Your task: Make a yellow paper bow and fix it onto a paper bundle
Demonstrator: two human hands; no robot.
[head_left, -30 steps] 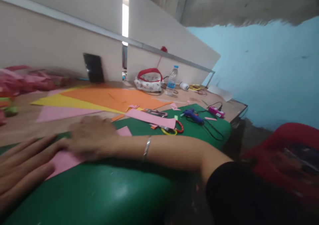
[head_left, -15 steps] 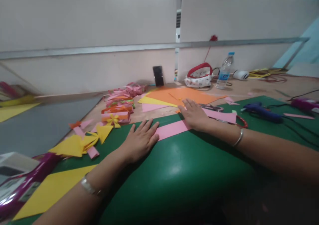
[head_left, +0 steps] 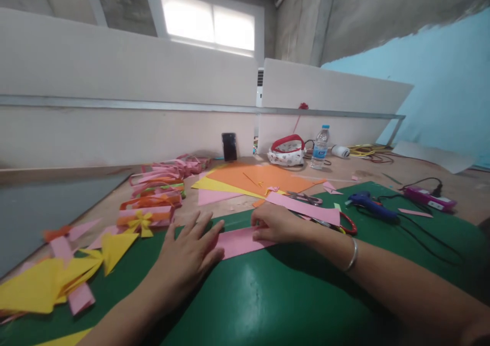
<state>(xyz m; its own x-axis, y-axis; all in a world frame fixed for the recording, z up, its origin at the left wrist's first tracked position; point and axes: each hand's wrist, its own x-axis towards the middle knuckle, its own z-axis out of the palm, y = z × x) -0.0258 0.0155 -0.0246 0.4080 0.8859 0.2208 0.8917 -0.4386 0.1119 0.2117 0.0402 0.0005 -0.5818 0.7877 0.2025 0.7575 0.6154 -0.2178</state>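
Note:
A pink paper strip (head_left: 238, 242) lies flat on the green mat (head_left: 245, 295) in front of me. My left hand (head_left: 193, 249) rests flat over its left end, fingers spread. At the other end, the curled fingers and thumb of my right hand (head_left: 273, 226) close on the strip; the fingertips are partly hidden. Just beyond my right hand lies another pink strip (head_left: 304, 208), partly covering scissors with red handles (head_left: 349, 224). A second pair of scissors (head_left: 304, 198) sits behind it.
Folded yellow paper pieces (head_left: 30, 285) and a row of pink and orange paper pieces (head_left: 153, 200) lie to the left. Orange sheets (head_left: 264, 176) spread behind. A blue glue gun (head_left: 371, 205) with its cord, a water bottle (head_left: 320, 149), a pouch (head_left: 287, 154) and a phone (head_left: 229, 147) stand around.
My right hand has gone from lying flat to curled fingers at the strip's right end. My left hand stays spread on the left end. The head view has tilted upward.

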